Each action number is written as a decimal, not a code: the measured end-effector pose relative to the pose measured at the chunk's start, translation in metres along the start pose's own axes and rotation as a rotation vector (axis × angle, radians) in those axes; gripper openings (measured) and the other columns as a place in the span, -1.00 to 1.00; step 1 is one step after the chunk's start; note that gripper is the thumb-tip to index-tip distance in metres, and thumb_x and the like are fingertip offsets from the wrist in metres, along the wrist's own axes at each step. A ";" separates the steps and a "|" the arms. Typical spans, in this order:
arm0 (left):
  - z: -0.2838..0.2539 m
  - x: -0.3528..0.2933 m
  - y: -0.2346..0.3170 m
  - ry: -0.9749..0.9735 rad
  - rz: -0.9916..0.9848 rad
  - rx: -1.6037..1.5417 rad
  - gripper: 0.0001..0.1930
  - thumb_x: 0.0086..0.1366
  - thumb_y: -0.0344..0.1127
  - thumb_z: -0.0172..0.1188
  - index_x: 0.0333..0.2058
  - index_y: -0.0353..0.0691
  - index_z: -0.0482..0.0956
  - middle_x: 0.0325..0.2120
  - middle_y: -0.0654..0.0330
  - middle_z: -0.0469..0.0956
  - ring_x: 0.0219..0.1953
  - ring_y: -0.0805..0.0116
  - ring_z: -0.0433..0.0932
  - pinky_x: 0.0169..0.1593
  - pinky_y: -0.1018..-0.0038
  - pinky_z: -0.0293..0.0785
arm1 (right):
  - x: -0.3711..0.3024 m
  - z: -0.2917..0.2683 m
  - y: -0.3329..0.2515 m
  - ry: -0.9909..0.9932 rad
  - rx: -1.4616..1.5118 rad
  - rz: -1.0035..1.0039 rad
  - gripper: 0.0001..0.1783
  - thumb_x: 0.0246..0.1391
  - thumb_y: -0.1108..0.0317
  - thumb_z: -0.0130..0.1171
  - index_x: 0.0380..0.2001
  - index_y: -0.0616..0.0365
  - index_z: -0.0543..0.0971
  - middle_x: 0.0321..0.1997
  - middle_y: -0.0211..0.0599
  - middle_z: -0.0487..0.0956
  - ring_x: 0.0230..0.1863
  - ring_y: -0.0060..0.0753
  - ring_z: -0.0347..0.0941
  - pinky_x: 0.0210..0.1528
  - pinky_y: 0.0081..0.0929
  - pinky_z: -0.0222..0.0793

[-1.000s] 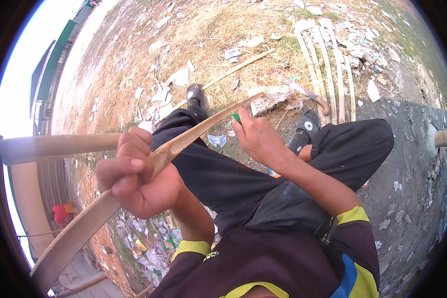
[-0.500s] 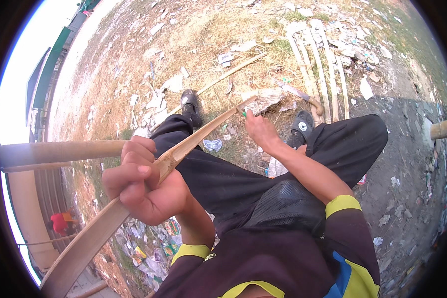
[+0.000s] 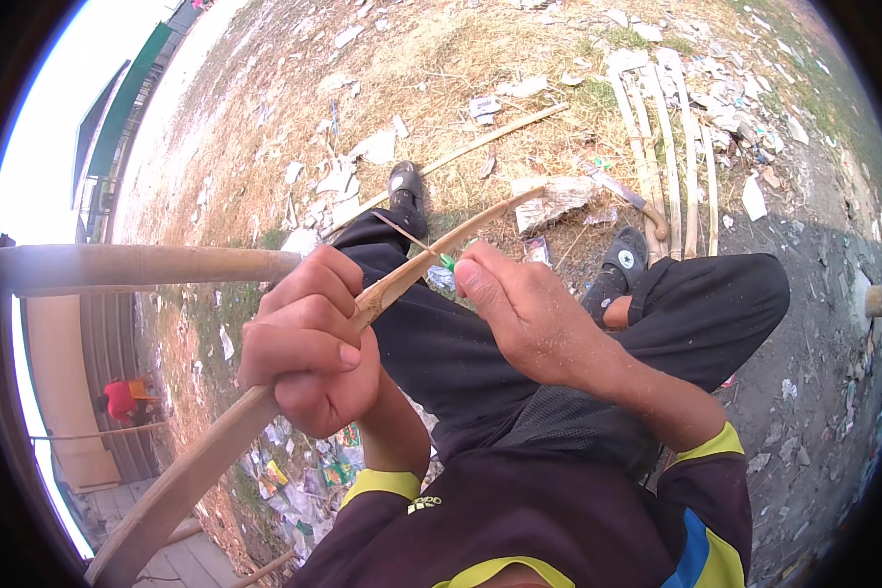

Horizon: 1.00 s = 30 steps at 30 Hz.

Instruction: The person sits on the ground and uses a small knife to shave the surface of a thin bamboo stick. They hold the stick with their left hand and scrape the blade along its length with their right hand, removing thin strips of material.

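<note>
My left hand (image 3: 309, 343) is closed round a long split bamboo strip (image 3: 191, 465). The strip slants from the lower left up to a narrow, slightly curved tip at the centre, with a hollowed pale face beyond my fist. In my closed right hand (image 3: 534, 309) is a thin-bladed tool with a green handle (image 3: 448, 263), most of which my fingers hide. Its narrow blade (image 3: 399, 229) lies across the strip, a short way ahead of my left hand, and points to the upper left. I cannot tell whether it is a knife or a file.
A thick bamboo pole (image 3: 147, 267) juts in from the left, ending by my left fist. Several bamboo strips (image 3: 664, 147) lie at the upper right beside a curved-handled knife (image 3: 629, 194). One more strip (image 3: 495, 132) rests past my left shoe. Litter covers the dry grass.
My right hand has come back along the strip toward my left hand, turning so the blade now shows across the strip. The left hand keeps its grip. The whole view has shifted slightly.
</note>
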<state>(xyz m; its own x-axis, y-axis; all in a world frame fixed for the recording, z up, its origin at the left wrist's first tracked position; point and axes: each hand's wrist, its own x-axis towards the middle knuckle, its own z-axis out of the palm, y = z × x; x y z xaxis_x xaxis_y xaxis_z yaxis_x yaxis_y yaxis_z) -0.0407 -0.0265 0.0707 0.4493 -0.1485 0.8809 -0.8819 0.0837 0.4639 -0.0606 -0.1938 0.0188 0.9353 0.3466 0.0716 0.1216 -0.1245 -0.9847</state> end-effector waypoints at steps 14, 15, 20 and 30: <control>0.048 -0.005 0.006 0.465 0.037 0.158 -0.88 0.01 -0.38 -0.14 -0.59 -0.28 0.33 -0.89 0.34 0.07 -0.78 0.55 -0.01 -0.62 0.51 -0.01 | -0.025 0.027 0.000 0.078 -0.135 -0.056 -0.73 0.30 0.21 -0.10 -0.33 0.23 0.33 -0.75 0.09 0.37 -0.67 0.25 0.37 -0.65 0.02 0.22; 0.047 -0.005 0.006 0.458 0.022 0.146 -0.87 0.03 -0.38 -0.14 -0.58 -0.27 0.34 -0.88 0.35 0.07 -0.77 0.57 -0.01 -0.58 0.51 0.00 | -0.025 0.026 0.004 0.057 -0.129 -0.032 -0.76 0.30 0.25 -0.09 -0.32 0.23 0.33 -0.73 0.09 0.37 -0.65 0.26 0.36 -0.64 0.02 0.20; 0.040 -0.004 0.007 0.454 -0.027 0.143 -0.87 0.05 -0.37 -0.14 -0.57 -0.25 0.37 -0.86 0.39 0.07 -0.74 0.61 -0.01 -0.50 0.50 0.02 | -0.027 0.030 -0.007 0.082 -0.221 -0.085 -0.75 0.30 0.26 -0.10 -0.32 0.25 0.34 -0.76 0.12 0.37 -0.66 0.26 0.39 -0.65 0.01 0.25; 0.036 -0.006 0.005 0.343 0.024 0.166 -0.87 0.09 -0.37 -0.15 -0.55 -0.25 0.35 -0.87 0.37 0.07 -0.76 0.56 -0.01 -0.60 0.52 -0.02 | -0.024 0.027 0.015 0.105 -0.265 -0.057 -0.66 0.31 0.19 -0.12 -0.40 0.28 0.35 -0.81 0.09 0.38 -0.72 0.21 0.40 -0.70 -0.01 0.25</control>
<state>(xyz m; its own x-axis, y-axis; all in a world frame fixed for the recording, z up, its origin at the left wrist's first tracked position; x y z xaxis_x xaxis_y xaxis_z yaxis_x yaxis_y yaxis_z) -0.0529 -0.0603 0.0643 0.4253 0.1927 0.8843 -0.8911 -0.0815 0.4464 -0.0906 -0.1787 -0.0023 0.9520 0.2635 0.1555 0.2448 -0.3513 -0.9037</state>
